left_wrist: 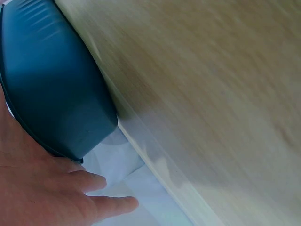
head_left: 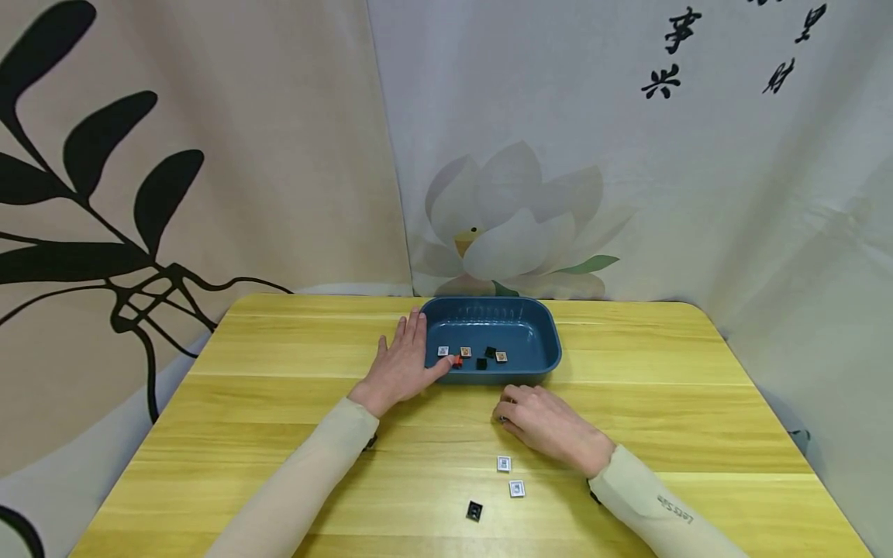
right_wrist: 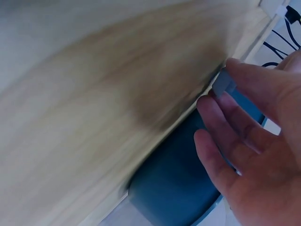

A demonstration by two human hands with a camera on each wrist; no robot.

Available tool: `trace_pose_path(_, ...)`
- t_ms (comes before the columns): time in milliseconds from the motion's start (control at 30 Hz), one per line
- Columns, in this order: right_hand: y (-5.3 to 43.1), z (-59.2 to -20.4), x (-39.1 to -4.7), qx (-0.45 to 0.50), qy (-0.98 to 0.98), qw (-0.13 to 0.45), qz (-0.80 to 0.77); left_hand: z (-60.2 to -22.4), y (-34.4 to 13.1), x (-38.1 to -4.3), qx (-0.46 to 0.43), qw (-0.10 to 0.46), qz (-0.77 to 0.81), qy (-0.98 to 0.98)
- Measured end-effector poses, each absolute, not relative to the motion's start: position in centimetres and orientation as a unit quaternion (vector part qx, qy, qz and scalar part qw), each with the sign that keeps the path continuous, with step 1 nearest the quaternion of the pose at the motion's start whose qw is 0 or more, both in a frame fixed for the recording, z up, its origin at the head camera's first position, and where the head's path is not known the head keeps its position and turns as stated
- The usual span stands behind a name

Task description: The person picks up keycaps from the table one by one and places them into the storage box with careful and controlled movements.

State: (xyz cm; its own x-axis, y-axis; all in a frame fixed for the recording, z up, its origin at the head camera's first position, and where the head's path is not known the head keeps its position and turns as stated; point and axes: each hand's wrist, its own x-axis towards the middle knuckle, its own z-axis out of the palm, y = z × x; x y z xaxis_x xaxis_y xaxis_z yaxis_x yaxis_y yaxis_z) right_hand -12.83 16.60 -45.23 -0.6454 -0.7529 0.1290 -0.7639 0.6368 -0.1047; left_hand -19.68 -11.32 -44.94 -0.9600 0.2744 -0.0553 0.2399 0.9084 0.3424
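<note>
My left hand (head_left: 399, 370) rests against the left end of a dark blue rectangular tray (head_left: 502, 379), fingers extended along its side and thumb over the front rim. In the left wrist view, the outer fingers (left_wrist: 115, 205) point straight past the tray's corner. Just in front of the tray, my right hand (head_left: 551, 426) pinches a small grey square piece (right_wrist: 222, 84) between thumb and fingertips. Inside the tray lie several small square pieces: white (head_left: 443, 351), orange-and-white (head_left: 501, 357), black (head_left: 481, 363) and a red piece (head_left: 457, 362) beside the left thumb.
Two small white square pieces, one farther (head_left: 504, 463) and one nearer (head_left: 516, 489), lie on the wooden table (head_left: 279, 372) near the right forearm. A black square piece (head_left: 474, 511) lies closer to the front. Printed curtains (head_left: 530, 93) hang behind the table's back edge.
</note>
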Motion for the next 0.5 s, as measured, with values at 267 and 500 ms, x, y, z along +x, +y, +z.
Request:
trace_pose_path(267,16.97,-45.05,-12.67,0.412,-0.906,0.053,0.080,-44.95,-11.29,-19.72,0.134,0.046,0.169,0.975)
trace_pose_path(500,17.11,-44.35,-12.51,0.396,-0.910,0.074,0.102,-44.99,-11.23,-19.71,0.135,0.049,0.169,0.975)
